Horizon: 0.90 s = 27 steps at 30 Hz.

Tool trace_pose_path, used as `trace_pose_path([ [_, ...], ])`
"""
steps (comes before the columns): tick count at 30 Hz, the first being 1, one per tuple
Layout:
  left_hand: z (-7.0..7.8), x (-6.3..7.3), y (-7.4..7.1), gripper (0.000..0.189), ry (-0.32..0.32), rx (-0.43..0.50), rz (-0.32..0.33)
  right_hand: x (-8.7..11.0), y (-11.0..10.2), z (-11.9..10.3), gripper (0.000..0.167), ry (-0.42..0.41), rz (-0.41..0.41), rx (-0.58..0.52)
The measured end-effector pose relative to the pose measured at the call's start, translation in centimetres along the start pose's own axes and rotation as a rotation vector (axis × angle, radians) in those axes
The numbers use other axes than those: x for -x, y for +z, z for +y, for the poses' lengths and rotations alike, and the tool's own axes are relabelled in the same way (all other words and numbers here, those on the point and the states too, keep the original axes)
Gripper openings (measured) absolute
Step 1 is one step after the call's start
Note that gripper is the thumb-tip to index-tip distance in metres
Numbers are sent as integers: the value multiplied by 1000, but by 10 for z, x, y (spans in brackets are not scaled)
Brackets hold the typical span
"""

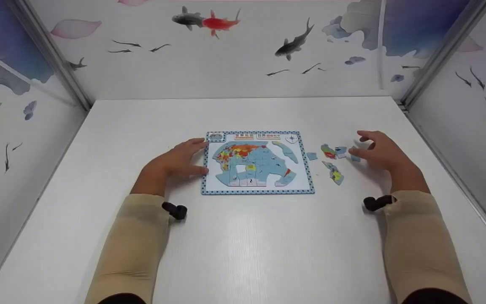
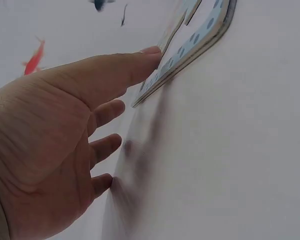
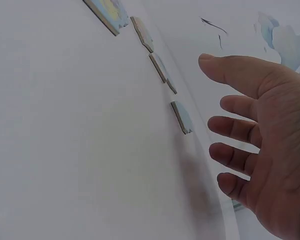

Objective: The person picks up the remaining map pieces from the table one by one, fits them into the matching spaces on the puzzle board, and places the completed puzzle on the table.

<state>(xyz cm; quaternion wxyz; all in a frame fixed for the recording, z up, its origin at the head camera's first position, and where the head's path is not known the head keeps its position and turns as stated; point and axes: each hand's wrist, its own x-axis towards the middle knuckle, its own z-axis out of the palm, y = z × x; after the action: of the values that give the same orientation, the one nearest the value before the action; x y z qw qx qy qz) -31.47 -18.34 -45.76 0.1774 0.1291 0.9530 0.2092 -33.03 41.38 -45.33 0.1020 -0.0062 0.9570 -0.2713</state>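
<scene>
A world-map puzzle board (image 1: 258, 192) with a dotted blue border lies flat on the table, most of its map filled and a few white gaps showing. My left hand (image 1: 174, 159) is at the board's left edge, thumb and fingers spread and fairly straight. In the left wrist view the thumb (image 2: 115, 70) lies against the board's border. To the right of the board, my right hand (image 1: 384, 153) hovers over loose puzzle pieces, its fingers loosely bent and nothing held. Nearest to it is a small blue piece (image 1: 355, 158), seen below the fingertips in the right wrist view.
Other loose pieces lie between board and right hand: a green-and-red one (image 1: 328, 151), a pale blue one (image 1: 341, 152), a long yellow-green one (image 1: 334, 173) and a small blue one (image 1: 311, 156). White panels (image 1: 234, 80) printed with fish enclose the table (image 1: 243, 245).
</scene>
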Motion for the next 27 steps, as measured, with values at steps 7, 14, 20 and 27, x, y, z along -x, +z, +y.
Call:
trace_pose_path([
  [7, -2, 1, 0, 92, 0, -34, -16, -1, 2, 6, 102, 24, -42, -13],
  [14, -2, 0, 1, 91, 2, -35, -24, 2, 3, 9, 93, 49, -70, -7],
  [20, -1, 2, 0, 89, 16, -33, -31, 4, 2, 9, 84, 56, -93, -3],
  [27, -2, 2, 0, 88, 7, -29, -40, 2, 3, 7, 81, 58, -87, -6],
])
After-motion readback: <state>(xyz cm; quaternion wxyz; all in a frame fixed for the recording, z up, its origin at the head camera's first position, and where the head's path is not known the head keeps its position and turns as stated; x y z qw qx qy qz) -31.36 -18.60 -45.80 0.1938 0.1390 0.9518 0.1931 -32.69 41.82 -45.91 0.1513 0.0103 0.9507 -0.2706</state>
